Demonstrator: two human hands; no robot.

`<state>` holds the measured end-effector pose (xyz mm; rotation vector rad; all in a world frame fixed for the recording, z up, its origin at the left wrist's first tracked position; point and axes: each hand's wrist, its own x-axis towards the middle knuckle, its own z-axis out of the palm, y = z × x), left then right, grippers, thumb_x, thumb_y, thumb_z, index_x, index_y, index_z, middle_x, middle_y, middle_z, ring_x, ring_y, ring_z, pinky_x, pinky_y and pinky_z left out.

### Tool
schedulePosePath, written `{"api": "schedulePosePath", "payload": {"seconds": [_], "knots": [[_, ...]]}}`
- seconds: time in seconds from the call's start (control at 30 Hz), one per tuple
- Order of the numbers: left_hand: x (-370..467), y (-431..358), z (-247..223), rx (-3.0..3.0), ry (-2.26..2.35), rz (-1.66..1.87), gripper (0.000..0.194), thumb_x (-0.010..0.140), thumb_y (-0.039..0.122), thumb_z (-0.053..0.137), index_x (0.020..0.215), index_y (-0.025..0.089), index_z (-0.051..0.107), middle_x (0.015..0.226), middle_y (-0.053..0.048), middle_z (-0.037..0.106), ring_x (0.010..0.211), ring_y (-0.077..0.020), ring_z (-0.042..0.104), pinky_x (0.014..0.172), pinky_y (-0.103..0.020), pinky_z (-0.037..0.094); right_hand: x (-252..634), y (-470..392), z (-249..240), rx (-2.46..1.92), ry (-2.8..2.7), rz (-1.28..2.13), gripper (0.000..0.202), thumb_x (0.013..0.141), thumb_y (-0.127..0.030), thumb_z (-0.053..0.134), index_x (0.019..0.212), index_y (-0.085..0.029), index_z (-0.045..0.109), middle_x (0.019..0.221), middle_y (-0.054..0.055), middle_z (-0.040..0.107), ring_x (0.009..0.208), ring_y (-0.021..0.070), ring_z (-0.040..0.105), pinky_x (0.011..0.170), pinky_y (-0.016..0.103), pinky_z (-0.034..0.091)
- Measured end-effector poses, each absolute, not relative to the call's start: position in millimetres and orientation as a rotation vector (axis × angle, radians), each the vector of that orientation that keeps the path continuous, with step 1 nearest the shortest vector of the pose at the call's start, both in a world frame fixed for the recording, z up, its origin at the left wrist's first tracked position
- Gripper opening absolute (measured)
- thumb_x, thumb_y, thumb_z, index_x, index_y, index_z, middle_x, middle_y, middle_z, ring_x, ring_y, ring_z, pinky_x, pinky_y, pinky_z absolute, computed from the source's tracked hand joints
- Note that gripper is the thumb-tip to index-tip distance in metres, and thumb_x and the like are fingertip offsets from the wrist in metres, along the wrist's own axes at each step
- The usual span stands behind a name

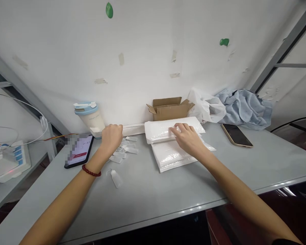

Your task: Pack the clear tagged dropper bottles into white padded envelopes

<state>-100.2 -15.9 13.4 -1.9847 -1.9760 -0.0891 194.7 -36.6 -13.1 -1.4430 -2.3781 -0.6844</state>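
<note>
My left hand [112, 137] is closed above the left part of the table, its fingers curled away from view. It is near a long white strip-like object [134, 130] along the wall; whether it grips anything is hidden. Beside and below it lie several small translucent white tags with thin loops, one tag [115, 178] apart from the others. My right hand [187, 137] has its fingers bent onto the upper white bubble mailer [160, 130], gripping it at the surface. Beneath, another white bubble mailer [172, 154] lies flat on the table.
A cup with a blue lid [90, 117] and a lit phone [79, 151] stand at left. Behind the mailers is an open cardboard box [172, 111]. Further right are a white plastic bag [209, 107], blue cloth [244, 109] and a dark phone [236, 135]. A power strip [14, 160] sits far left.
</note>
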Motion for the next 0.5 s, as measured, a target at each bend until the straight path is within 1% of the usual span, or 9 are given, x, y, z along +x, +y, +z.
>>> {"api": "schedulePosePath", "payload": {"seconds": [0.07, 0.17, 0.33, 0.4, 0.5], "knots": [[-103, -20, 17, -1.922, -1.982, -0.09, 0.038, 0.078, 0.004, 0.035, 0.096, 0.009, 0.068, 0.085, -0.02, 0.067, 0.087, -0.0331, 0.062, 0.065, -0.036, 0.045, 202, -29, -14, -1.454, -2.351, -0.704, 0.045, 0.081, 0.002, 0.036, 0.114, -0.02, 0.057, 0.111, 0.013, 0.056, 0.096, 0.0254, 0.046, 0.074, 0.034, 0.034], [-105, -25, 25, -1.832, -1.998, -0.135, 0.036, 0.079, 0.005, 0.035, 0.098, 0.011, 0.066, 0.09, -0.019, 0.066, 0.092, -0.0331, 0.06, 0.067, -0.036, 0.045, 208, -19, -19, -1.458, -2.275, -0.721, 0.049, 0.082, 0.002, 0.034, 0.119, -0.021, 0.056, 0.111, 0.014, 0.055, 0.097, 0.0255, 0.044, 0.074, 0.034, 0.034], [-109, -33, 31, -1.771, -2.019, -0.185, 0.035, 0.077, 0.004, 0.036, 0.096, 0.015, 0.064, 0.087, -0.016, 0.066, 0.087, -0.0317, 0.06, 0.065, -0.036, 0.046, 209, -9, -24, -1.469, -2.176, -0.675, 0.051, 0.08, 0.004, 0.03, 0.117, -0.016, 0.059, 0.103, 0.017, 0.053, 0.09, 0.026, 0.044, 0.07, 0.034, 0.038], [-111, -38, 30, -1.789, -1.952, -0.285, 0.035, 0.077, 0.005, 0.037, 0.097, 0.015, 0.065, 0.087, -0.016, 0.066, 0.087, -0.0327, 0.06, 0.066, -0.039, 0.047, 208, -8, -25, -1.459, -2.177, -0.665, 0.051, 0.08, 0.003, 0.029, 0.116, -0.015, 0.059, 0.103, 0.017, 0.053, 0.09, 0.0266, 0.045, 0.069, 0.036, 0.04], [-112, -47, 23, -1.855, -1.755, -0.566, 0.039, 0.081, 0.008, 0.036, 0.11, 0.015, 0.063, 0.1, -0.015, 0.067, 0.096, -0.0323, 0.059, 0.076, -0.043, 0.048, 205, -12, -23, -1.396, -2.151, -0.603, 0.046, 0.082, -0.001, 0.031, 0.117, -0.016, 0.058, 0.106, 0.017, 0.053, 0.093, 0.0274, 0.047, 0.071, 0.039, 0.043]]}}
